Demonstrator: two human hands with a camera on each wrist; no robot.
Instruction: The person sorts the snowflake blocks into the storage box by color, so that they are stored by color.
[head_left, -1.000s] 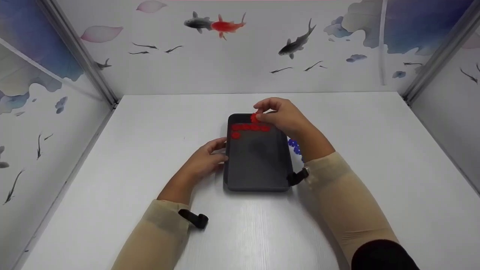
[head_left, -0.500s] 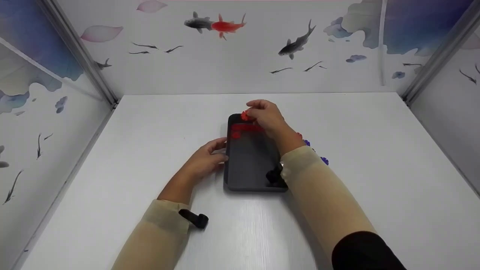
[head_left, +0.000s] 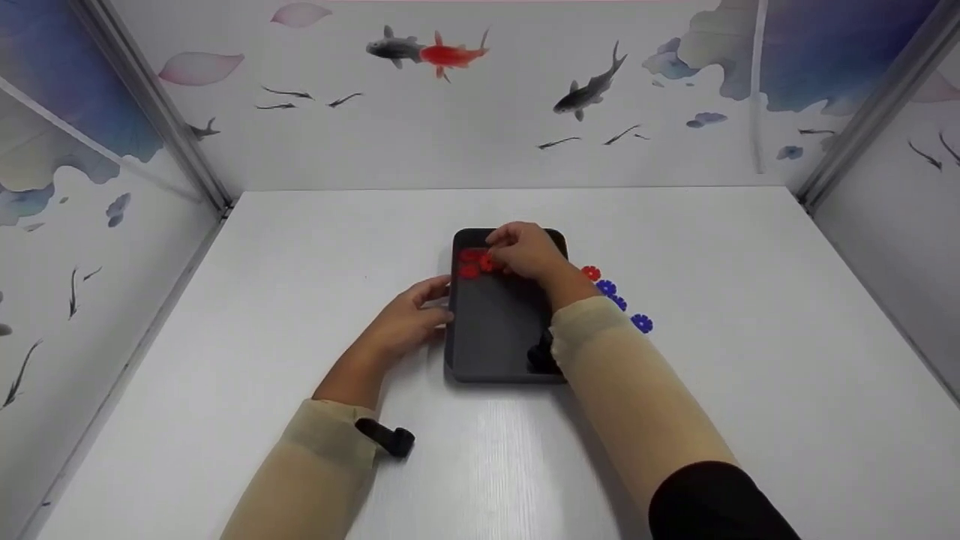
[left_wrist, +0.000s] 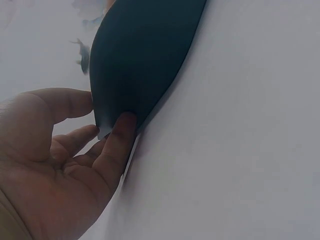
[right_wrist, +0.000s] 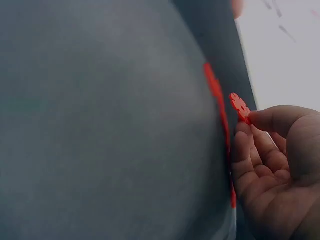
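A dark grey tray (head_left: 496,330) lies on the white table, with several red flower-shaped plastic discs (head_left: 469,271) placed toward its far left corner. My right hand (head_left: 529,252) reaches over the tray and pinches a red disc (right_wrist: 240,107) between thumb and fingertips. That disc is tilted, close to the row of red discs (right_wrist: 218,92) in the right wrist view. My hand hides part of the row. My left hand (head_left: 409,322) rests at the tray's left side, its fingertips and thumb touching the outer wall (left_wrist: 140,55), spread apart.
Right of the tray, on the white table (head_left: 720,345), lie a red disc (head_left: 591,273) and several blue ones (head_left: 642,323), partly behind the right wrist. Upright panels printed with fish (head_left: 585,94) enclose the back and sides.
My right hand has moved left, then down toward the near side, bringing the pinched red disc from the tray's far rim to beside the second row's first disc. My left hand stays put.
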